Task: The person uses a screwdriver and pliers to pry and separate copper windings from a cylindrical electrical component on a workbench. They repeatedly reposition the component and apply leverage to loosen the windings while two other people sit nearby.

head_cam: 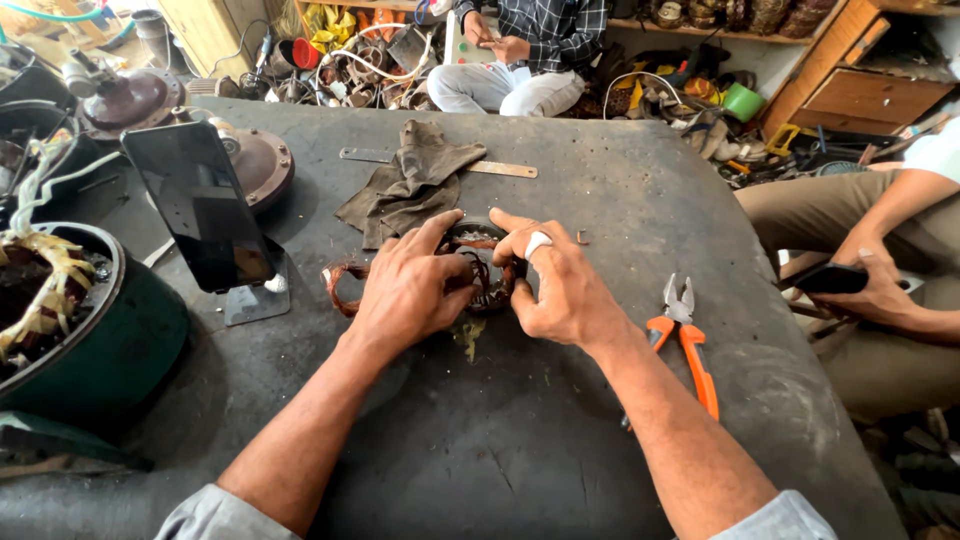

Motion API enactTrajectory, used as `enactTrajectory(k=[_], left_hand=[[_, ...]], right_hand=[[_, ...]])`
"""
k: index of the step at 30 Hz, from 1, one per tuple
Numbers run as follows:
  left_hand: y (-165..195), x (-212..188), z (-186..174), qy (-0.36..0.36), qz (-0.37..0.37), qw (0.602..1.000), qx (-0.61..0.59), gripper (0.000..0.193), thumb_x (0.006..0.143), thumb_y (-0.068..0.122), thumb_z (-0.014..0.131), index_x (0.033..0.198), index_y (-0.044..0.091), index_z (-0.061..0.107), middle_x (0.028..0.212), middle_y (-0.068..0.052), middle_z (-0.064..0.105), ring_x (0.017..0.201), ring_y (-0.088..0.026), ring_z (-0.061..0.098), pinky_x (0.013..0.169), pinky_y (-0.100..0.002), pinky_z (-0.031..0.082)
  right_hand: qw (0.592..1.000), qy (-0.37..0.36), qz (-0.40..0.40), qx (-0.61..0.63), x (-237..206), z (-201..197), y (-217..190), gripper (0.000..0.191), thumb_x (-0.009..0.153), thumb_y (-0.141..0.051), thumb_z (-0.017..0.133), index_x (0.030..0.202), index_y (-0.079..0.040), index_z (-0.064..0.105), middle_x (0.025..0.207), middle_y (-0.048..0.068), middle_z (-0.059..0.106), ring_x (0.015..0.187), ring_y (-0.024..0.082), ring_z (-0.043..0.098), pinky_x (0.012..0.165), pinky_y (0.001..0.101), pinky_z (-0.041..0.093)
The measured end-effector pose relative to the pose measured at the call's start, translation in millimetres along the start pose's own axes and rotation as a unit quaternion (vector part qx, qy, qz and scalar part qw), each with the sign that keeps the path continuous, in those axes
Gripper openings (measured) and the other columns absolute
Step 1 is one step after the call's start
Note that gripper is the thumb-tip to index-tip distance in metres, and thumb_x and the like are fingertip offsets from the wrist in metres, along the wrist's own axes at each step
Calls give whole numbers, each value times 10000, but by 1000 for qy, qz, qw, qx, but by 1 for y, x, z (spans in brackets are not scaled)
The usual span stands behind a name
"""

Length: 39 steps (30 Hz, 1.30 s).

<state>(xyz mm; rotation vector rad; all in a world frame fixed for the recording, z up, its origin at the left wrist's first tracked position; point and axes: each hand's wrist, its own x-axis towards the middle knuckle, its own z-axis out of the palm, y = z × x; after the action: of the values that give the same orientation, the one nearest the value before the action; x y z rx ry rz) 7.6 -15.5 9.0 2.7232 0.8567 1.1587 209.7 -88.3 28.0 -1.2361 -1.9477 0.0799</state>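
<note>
1. Motor stator ring [478, 272] – sits mid-table [560, 420], probably heavy and rigid, though its copper windings [340, 285] look fragile; best held by the rim.
2. Left hand [405, 290] clasps its left side.
3. Right hand [555, 280] pinches its right edge – pliers [685, 335] lie nearby.

dark worn workbench [560, 430], wooden shelves [860, 60] behind, daylight.

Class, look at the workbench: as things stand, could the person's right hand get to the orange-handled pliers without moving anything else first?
Probably yes. The orange-handled pliers lie bare on the table just beside the right hand, with nothing between or on them. But that hand, like the left hand, is gripping the round stator and must let go first.
</note>
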Motion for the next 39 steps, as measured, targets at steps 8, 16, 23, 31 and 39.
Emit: enactTrajectory(k=[8,16,23,31,39], left_hand=[[1,-2,8,40,9,998,48,175,742,251,826,850,128,765,1382,-138,635,1143,-259,652,906,-466,378],[10,-6,15,71,-10,992,108,153,745,217,795,862,124,762,1352,-110,636,1149,-239,652,854,-480,366],[17,-13,22,113,-10,981,159,85,750,207,773,806,147,752,1332,-81,615,1112,-203,634,823,-482,346],[19,-18,27,127,-7,971,205,107,696,222,780,700,136,717,1326,-83,603,1092,-199,616,808,-484,334],[17,-12,21,125,30,980,155,116,717,155,769,824,123,739,1392,-135,592,1196,-248,611,897,-482,377]], right_hand=[[1000,-15,20,1,1,2,1,355,702,77,620,1029,-60,634,1452,176,611,1161,373,606,1000,429,509],[1000,0,-19,1,1,2,-3,348,694,83,626,1009,-65,640,1425,158,639,1182,351,617,1041,429,494],[1000,-5,-25,6,0,1,-9,330,713,77,644,1010,-67,646,1416,145,647,1159,343,617,1019,415,508],[999,-3,-35,11,-2,1,-10,306,726,65,658,997,-76,655,1417,133,650,1135,339,626,993,412,523],[999,4,-43,21,-7,-2,0,402,715,25,659,1098,-94,634,1453,131,619,1216,360,598,1052,430,477]])
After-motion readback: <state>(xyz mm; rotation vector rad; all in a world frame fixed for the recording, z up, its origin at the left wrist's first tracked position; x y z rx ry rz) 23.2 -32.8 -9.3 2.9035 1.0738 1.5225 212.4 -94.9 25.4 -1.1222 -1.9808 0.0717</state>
